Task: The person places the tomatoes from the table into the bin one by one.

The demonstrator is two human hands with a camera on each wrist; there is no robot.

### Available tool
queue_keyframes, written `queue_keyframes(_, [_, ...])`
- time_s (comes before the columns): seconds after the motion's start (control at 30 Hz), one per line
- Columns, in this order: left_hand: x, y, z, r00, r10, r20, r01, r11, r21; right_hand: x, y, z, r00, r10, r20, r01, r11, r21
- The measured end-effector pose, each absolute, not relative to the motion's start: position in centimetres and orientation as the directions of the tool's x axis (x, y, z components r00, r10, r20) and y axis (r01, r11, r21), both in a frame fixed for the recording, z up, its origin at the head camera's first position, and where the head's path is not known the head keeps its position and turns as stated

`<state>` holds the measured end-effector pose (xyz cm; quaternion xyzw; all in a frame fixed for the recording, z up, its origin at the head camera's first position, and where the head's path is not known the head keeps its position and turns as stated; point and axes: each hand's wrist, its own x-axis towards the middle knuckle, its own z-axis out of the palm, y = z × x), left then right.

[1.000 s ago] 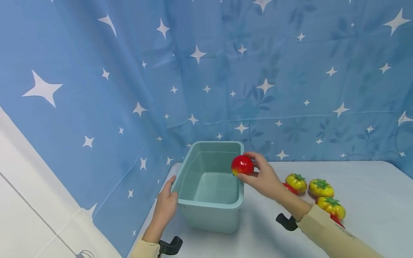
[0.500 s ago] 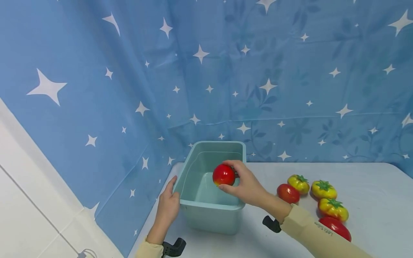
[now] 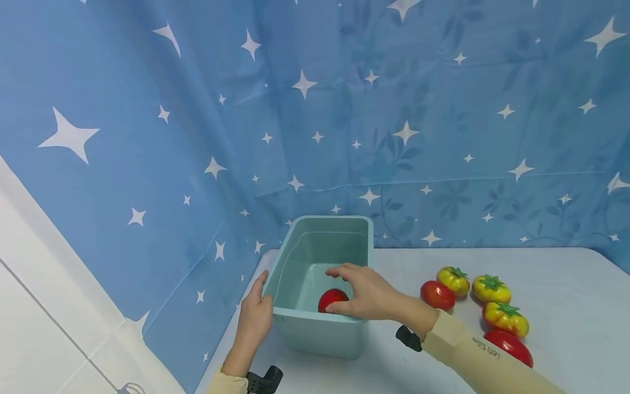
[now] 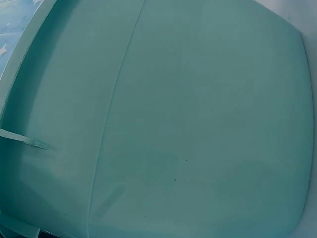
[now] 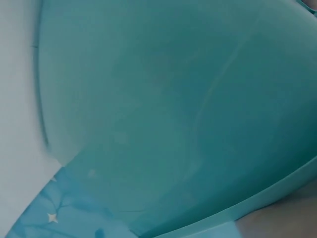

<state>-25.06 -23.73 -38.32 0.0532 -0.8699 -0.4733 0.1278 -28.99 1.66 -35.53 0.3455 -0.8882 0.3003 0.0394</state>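
Observation:
A light teal plastic bin (image 3: 320,342) stands on the white table. My left hand (image 3: 255,317) holds the bin's rim at the left front corner. Inside the bin, near its front wall, is a glossy red round fruit (image 3: 333,298), partly hidden by my right thumb and the rim. My right hand (image 3: 371,293) hangs over the bin's right front rim, its thumb and fingers spread apart with nothing pinched between them. In the left wrist view the bin's outer wall (image 4: 198,119) fills most of the picture. Another outer side wall (image 5: 148,99) shows in the right wrist view.
To the right lie several yellow ribbed fruits (image 3: 491,289) with green leafy tops. Beside them are an oval red fruit (image 3: 437,295) and another red one (image 3: 509,347), partly behind my right sleeve. A blue star-patterned curtain (image 3: 315,158) hangs behind and left of the table.
My right hand has moved left over the bin and down, then let go of the red fruit, which is now lower in the bin. My left hand has stayed on the rim.

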Motion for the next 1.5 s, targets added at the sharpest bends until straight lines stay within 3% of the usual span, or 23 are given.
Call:
queue_keyframes(0.27, [-24.9, -24.0, -38.4, -0.961, -0.236, 0.145, -0.008, 0.545, 0.839, -29.0, 3.4, -36.2, -0.754, -0.475, 0.454, -0.645, 0.399, -0.652])
queue_keyframes(0.43, [-24.9, -24.3, -38.5, -0.961, -0.236, 0.143, -0.014, 0.557, 0.83, -29.3, 6.2, -36.5, -0.776, -0.372, 0.51, -0.629, 0.403, -0.664])
queue_keyframes(0.7, [-24.9, -24.6, -38.5, -0.961, -0.231, 0.155, 0.001, 0.553, 0.833, -31.7, 12.2, -39.0, -0.853, -0.236, 0.466, -0.511, 0.555, -0.656])
queue_keyframes(0.97, [-24.9, -24.3, -38.6, -0.966, -0.221, 0.134, -0.002, 0.527, 0.85, -34.3, 16.7, -42.3, -0.938, -0.104, 0.33, -0.314, 0.661, -0.682])
queue_keyframes(1.23, [-25.1, -23.9, -38.5, -0.961, -0.22, 0.168, 0.023, 0.54, 0.841, -34.8, 18.8, -44.1, -0.976, -0.107, 0.19, -0.206, 0.734, -0.647])
queue_keyframes(1.5, [-25.2, -23.6, -38.4, -0.959, -0.215, 0.183, 0.035, 0.555, 0.831, -34.2, 19.2, -45.3, -0.974, -0.17, 0.149, -0.224, 0.803, -0.552])
